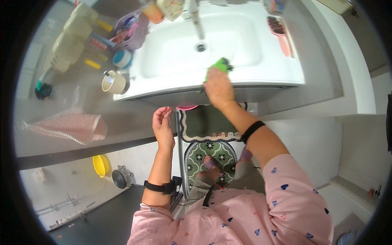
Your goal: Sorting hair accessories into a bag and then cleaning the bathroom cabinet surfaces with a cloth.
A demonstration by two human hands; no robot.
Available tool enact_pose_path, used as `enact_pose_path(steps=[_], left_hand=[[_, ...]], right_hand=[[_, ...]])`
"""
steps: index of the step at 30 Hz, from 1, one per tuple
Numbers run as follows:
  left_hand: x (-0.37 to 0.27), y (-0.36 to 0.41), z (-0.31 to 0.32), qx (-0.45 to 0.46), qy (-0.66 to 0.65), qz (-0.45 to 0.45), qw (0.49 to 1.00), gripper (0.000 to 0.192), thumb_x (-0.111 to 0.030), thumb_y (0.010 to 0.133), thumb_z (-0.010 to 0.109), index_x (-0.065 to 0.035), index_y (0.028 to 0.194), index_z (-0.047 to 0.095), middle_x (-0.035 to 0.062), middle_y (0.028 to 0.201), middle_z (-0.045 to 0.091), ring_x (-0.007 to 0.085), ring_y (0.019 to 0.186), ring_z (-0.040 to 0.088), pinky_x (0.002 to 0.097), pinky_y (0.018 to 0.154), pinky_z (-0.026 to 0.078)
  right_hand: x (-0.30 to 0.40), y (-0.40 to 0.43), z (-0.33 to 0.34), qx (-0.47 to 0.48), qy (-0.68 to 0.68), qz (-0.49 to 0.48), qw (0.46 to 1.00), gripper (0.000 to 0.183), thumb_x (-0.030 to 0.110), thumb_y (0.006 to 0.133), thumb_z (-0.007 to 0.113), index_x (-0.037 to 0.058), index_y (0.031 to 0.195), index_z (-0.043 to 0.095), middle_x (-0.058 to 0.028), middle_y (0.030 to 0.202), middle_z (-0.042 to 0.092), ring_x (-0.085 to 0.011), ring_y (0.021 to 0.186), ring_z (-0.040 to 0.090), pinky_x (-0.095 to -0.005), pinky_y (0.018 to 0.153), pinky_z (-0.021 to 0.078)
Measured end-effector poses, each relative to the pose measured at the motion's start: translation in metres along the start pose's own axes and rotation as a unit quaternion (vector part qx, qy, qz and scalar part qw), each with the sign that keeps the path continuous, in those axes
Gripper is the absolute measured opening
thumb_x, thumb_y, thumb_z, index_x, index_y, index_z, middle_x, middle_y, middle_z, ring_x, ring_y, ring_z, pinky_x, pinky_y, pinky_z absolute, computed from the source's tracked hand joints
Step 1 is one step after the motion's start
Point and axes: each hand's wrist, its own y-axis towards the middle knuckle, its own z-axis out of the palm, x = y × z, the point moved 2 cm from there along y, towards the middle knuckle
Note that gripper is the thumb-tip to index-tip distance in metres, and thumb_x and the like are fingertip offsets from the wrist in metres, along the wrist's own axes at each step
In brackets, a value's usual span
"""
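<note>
My right hand (219, 87) grips a bright green cloth (222, 65) with a dark patch, at the front rim of a white washbasin (171, 65). Part of the cloth is hidden under my palm and fingers. In front of the cabinet, left of my right hand, my left hand (163, 122) is raised with fingers curled and close together; nothing shows in it. The faucet (196, 20) and the round drain (201, 47) lie beyond the cloth. A pink hairbrush (283, 39) rests on the basin's right ledge.
Left of the basin are a beige cup (114, 83), a blue-and-white jar (122, 58) and a purple basket (134, 33) of small items. A pink towel (73, 125) hangs at the left. Bottles (152, 12) stand behind the basin. A green mat (208, 122) lies below.
</note>
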Motion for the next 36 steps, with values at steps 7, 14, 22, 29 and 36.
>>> enact_pose_path(steps=[7, 14, 22, 29, 36], left_hand=[[0.007, 0.019, -0.069, -0.014, 0.082, 0.014, 0.996, 0.021, -0.002, 0.088, 0.046, -0.0035, 0.108, 0.050, 0.0065, 0.109, 0.055, 0.0156, 0.106, 0.051, 0.0273, 0.092, 0.037], [0.029, 0.044, -0.084, -0.013, 0.105, 0.049, 0.993, 0.019, -0.001, 0.090, 0.046, -0.0004, 0.107, 0.053, 0.0067, 0.103, 0.057, 0.0148, 0.099, 0.054, 0.0266, 0.090, 0.041], [0.098, 0.054, -0.012, 0.016, 0.210, 0.118, 0.970, 0.027, 0.002, 0.081, 0.050, -0.0037, 0.107, 0.055, 0.0112, 0.113, 0.052, 0.0232, 0.104, 0.052, 0.0307, 0.089, 0.041], [0.131, 0.086, -0.020, -0.100, 0.269, 0.400, 0.871, 0.037, 0.005, 0.077, 0.047, -0.0033, 0.113, 0.051, 0.0158, 0.124, 0.043, 0.0309, 0.115, 0.043, 0.0391, 0.100, 0.032], [0.166, 0.101, -0.098, -0.209, 0.418, 0.480, 0.742, 0.043, 0.002, 0.072, 0.053, -0.0066, 0.114, 0.052, 0.0163, 0.126, 0.041, 0.0366, 0.124, 0.035, 0.0441, 0.102, 0.028]], right_hand=[[0.168, 0.067, 0.106, -0.091, -0.032, -0.116, 0.989, 0.041, 0.019, 0.082, 0.044, -0.0045, 0.115, 0.052, -0.0194, 0.125, 0.049, -0.0306, 0.119, 0.043, -0.0389, 0.102, 0.0296], [0.055, 0.012, 0.042, -0.195, 0.080, -0.168, 0.963, 0.030, 0.006, 0.074, 0.056, 0.0015, 0.104, 0.058, -0.0154, 0.107, 0.061, -0.0307, 0.099, 0.059, -0.0407, 0.089, 0.0458], [-0.088, -0.075, -0.015, -0.259, -0.114, -0.046, 0.958, 0.045, -0.005, 0.072, 0.049, 0.0058, 0.115, 0.055, -0.0136, 0.123, 0.053, -0.0322, 0.116, 0.048, -0.0454, 0.098, 0.0351], [-0.091, -0.069, 0.108, -0.208, -0.190, -0.218, 0.935, 0.057, 0.041, 0.086, 0.051, 0.0176, 0.137, 0.040, -0.0031, 0.146, 0.028, -0.0252, 0.135, 0.025, -0.0497, 0.110, 0.0093], [-0.013, -0.029, 0.158, -0.214, -0.323, -0.241, 0.890, 0.073, 0.056, 0.082, 0.044, 0.0104, 0.138, 0.034, -0.0071, 0.147, 0.026, -0.0294, 0.134, 0.021, -0.0526, 0.106, 0.0131]])
